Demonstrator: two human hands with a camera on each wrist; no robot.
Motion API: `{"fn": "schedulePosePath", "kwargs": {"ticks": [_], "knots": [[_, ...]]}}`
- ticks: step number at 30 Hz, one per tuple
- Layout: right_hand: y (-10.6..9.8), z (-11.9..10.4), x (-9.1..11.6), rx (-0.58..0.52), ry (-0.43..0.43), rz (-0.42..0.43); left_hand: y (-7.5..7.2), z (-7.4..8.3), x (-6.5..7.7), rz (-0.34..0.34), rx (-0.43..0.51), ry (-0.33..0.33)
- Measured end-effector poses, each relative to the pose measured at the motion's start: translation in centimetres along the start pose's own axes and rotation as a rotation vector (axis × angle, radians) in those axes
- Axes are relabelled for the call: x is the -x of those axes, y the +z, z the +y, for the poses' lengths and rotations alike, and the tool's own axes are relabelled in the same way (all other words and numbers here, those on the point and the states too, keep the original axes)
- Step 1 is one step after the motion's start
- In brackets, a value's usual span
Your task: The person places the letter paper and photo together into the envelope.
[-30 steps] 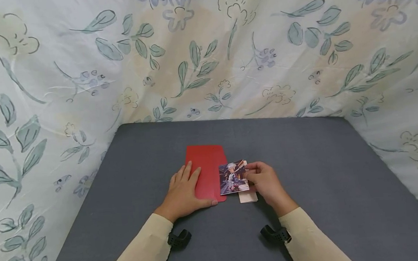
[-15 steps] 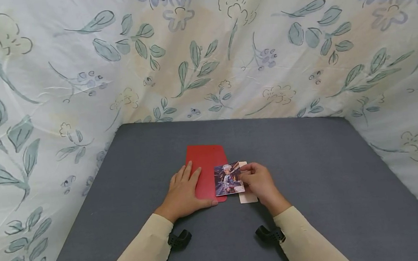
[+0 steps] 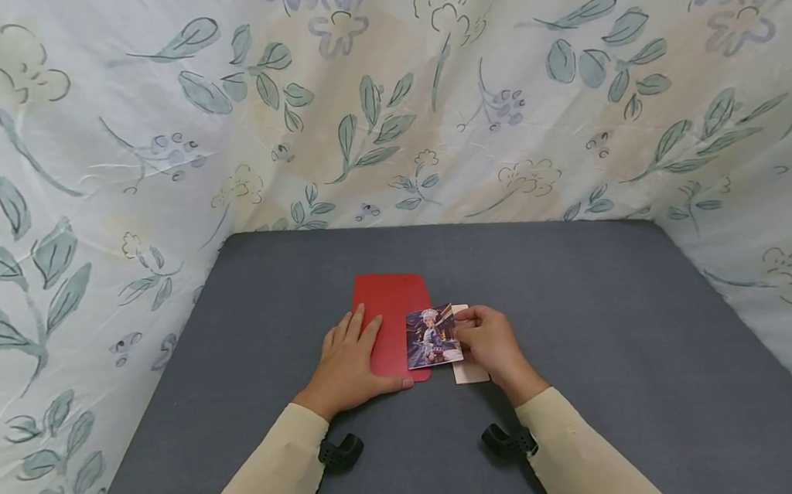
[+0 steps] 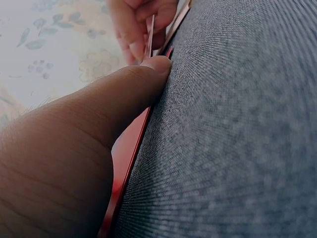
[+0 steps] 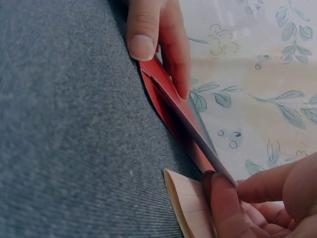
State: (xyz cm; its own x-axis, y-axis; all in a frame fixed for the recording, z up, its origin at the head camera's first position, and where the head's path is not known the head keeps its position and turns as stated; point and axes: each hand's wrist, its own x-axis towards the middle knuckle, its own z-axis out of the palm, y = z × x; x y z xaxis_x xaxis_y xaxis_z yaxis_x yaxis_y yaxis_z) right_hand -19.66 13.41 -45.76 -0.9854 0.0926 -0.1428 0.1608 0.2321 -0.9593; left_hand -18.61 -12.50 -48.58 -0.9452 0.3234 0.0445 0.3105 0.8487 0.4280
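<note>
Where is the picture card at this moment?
In the head view, the card is just right of centre, pinched by the right hand over the red packet's right edge, near the pale paper.

Saw a dark grey table [image 3: 598, 324], finely ribbed, beneath and around the fingers [image 3: 353, 325]. Noticed a pale cloth [image 3: 562, 137] printed with green leaves [image 3: 370, 99] and purplish flowers [image 3: 339, 25], hanging beyond the fingers, well apart to left and right.
</note>
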Motion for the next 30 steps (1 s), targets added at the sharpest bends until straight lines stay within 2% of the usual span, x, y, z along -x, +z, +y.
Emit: {"fn": "schedulePosePath", "kwargs": {"ticks": [10, 18, 30], "knots": [[0.4, 0.1, -0.4, 0.035, -0.025, 0.043, 0.0, 0.0, -0.1, -0.014, -0.016, -0.012], [1.0, 0.5, -0.5, 0.055, -0.062, 0.108, -0.2, 0.1, -0.1, -0.017, -0.007, -0.004], [1.3, 0.5, -0.1, -0.026, -0.035, 0.019, -0.4, 0.1, 0.1, -0.019, -0.002, 0.003]]}}
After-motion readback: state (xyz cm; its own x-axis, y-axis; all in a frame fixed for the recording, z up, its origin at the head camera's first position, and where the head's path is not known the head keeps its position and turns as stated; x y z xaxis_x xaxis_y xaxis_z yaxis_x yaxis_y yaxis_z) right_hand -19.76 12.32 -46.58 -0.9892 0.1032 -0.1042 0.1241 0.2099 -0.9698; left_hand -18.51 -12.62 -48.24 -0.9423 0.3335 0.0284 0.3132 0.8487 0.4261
